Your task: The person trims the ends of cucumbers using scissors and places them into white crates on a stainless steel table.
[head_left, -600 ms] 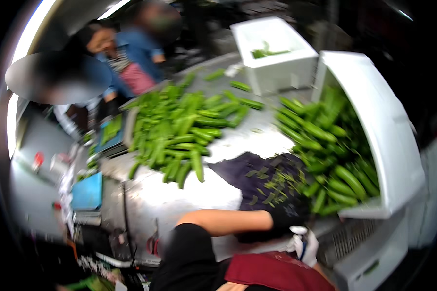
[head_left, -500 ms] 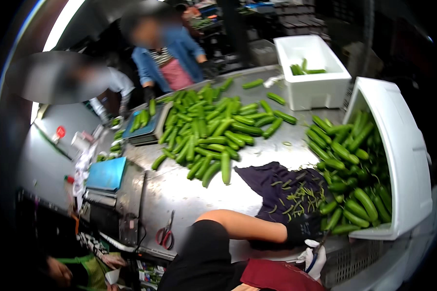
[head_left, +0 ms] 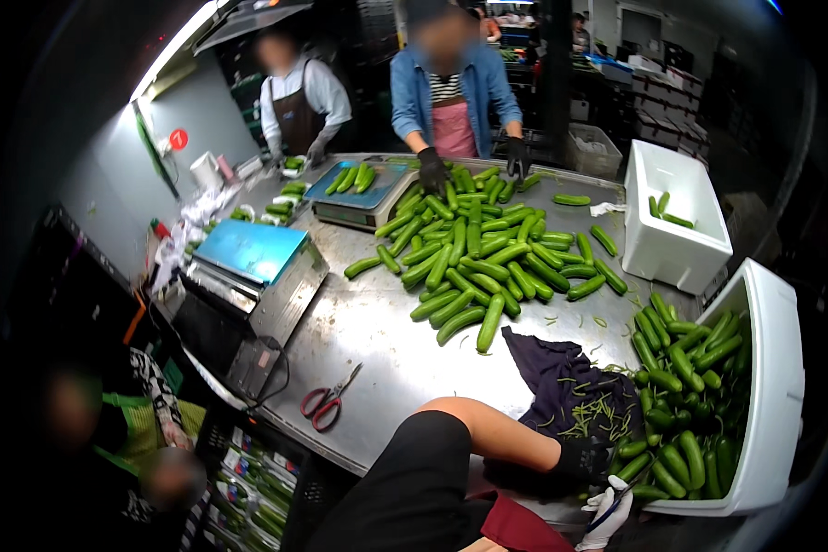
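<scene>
Left arm (head_left: pixel 501 434) bent, right hand (head_left: pixel 605 517) (gripping scissors (head_left: pixel 626 489))

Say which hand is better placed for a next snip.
Right, probably: the right hand holds blue-handled scissors near the cucumbers; the left hand, beside them, shows no tool.

Left arm (head_left: pixel 499 432) bent, hands (head_left: pixel 607 519) close together
</scene>
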The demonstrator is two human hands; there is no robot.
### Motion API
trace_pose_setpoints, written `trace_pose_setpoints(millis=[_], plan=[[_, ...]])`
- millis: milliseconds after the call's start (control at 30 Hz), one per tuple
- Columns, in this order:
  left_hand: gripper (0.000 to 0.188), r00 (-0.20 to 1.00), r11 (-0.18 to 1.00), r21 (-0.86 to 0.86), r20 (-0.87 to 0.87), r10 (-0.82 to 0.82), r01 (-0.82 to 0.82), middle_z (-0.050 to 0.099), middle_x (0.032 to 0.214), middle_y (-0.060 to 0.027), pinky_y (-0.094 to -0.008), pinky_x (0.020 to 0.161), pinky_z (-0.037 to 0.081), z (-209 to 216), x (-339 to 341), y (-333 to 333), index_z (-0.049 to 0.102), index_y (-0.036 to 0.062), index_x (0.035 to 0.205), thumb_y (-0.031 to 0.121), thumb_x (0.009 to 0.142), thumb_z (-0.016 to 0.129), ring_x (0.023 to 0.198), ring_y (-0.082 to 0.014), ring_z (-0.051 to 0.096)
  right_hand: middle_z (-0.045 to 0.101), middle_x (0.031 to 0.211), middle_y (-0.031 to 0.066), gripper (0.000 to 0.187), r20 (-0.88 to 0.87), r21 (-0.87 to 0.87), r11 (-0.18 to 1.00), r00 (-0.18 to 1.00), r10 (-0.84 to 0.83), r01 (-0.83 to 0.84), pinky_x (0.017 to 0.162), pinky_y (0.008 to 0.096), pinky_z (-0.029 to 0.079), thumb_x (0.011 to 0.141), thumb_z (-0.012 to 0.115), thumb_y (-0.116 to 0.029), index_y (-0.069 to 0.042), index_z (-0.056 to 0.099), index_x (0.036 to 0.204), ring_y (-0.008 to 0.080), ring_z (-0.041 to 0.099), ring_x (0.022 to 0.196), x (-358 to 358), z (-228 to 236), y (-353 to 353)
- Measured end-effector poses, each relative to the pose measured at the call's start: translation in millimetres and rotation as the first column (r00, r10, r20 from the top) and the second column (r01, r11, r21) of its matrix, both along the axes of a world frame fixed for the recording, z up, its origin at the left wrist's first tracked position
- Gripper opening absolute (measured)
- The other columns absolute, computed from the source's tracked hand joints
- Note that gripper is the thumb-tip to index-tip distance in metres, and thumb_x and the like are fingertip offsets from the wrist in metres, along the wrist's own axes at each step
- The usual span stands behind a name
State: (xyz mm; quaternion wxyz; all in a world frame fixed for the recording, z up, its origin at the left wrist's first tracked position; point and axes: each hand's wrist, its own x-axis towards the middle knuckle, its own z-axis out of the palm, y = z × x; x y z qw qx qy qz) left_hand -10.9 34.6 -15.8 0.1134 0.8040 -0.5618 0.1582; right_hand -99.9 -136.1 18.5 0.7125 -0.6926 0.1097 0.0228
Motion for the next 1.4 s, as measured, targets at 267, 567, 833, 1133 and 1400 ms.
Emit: trace_pose_setpoints(millis=[267, 567, 833, 1133, 1400], plan=[[0.034, 0.394, 0.715, -0.11, -0.886, 0.245, -0.691, 0.064, 0.105, -0.0095, -0.0357, 0.095, 0.043, 59.2, 32.3, 71.5, 0.058, 0.0075, 0.117, 0.021, 0.086, 0.064, 0.101, -0.0299, 0.06, 0.052, 0.066, 0.0034, 0.021, 0.12, -0.16, 0.987, 0.992, 0.047, -0.028, 0.041, 0.0212, 0.043, 0.096, 0.046, -0.012, -0.002, 0.055, 0.112, 0.0087, 0.05, 0.051, 3.2, -1.4, 14.9], [0.061, 0.15, -0.213, -0.433, 0.175, -0.973, -0.876, 0.039, 0.143, -0.0166, -0.0472, 0.114, 0.029, 52.0, 2.5, 120.0, 0.03, 0.0042, 0.143, 0.019, 0.092, 0.059, 0.133, -0.0311, 0.037, 0.066, 0.089, 0.0051, 0.041, 0.126, -0.424, 0.815, 0.865, 0.485, -0.395, 0.072, 0.0253, 0.05, 0.082, 0.07, -0.007, -0.005, 0.056, 0.12, 0.012, 0.063, 0.079, 24.5, 9.7, 76.5], [0.057, 0.356, -0.347, -0.23, 0.003, -0.934, -0.909, 0.037, 0.145, -0.0184, -0.0472, 0.114, 0.028, 47.4, -7.7, 122.5, 0.034, 0.0034, 0.142, 0.026, 0.094, 0.055, 0.133, -0.0325, 0.039, 0.067, 0.088, 0.0057, 0.037, -0.002, -0.257, 0.858, 0.888, 0.459, -0.444, 0.075, 0.0274, 0.05, 0.084, 0.068, -0.011, -0.007, 0.057, 0.118, 0.0138, 0.064, 0.08, 15.7, 0.4, 95.0], [0.042, 0.269, -0.277, -0.028, 0.161, -0.95, -0.96, 0.049, 0.136, -0.0151, -0.0502, 0.113, 0.03, 24.7, -23.8, 99.8, 0.046, 0.0016, 0.132, 0.019, 0.095, 0.054, 0.129, -0.0308, 0.044, 0.063, 0.072, 0.0042, 0.024, -0.137, -0.115, 0.916, 0.919, 0.369, -0.384, 0.051, 0.019, 0.043, 0.091, 0.061, -0.013, -0.002, 0.057, 0.113, 0.0057, 0.053, 0.054, 40.3, 18.8, 107.0], [0.031, 0.417, -0.356, -0.278, -0.205, -0.885, -0.892, 0.059, 0.12, -0.0091, -0.0437, 0.096, 0.046, 19.4, 46.7, 163.1, 0.056, 0.0092, 0.115, 0.029, 0.091, 0.06, 0.116, -0.0285, 0.054, 0.063, 0.067, 0.0054, 0.019, -0.263, 0.157, 0.94, 0.905, 0.335, -0.303, 0.042, 0.0199, 0.042, 0.093, 0.059, -0.014, -0.004, 0.06, 0.109, 0.0078, 0.055, 0.046, 34.8, 2.3, 71.8]])
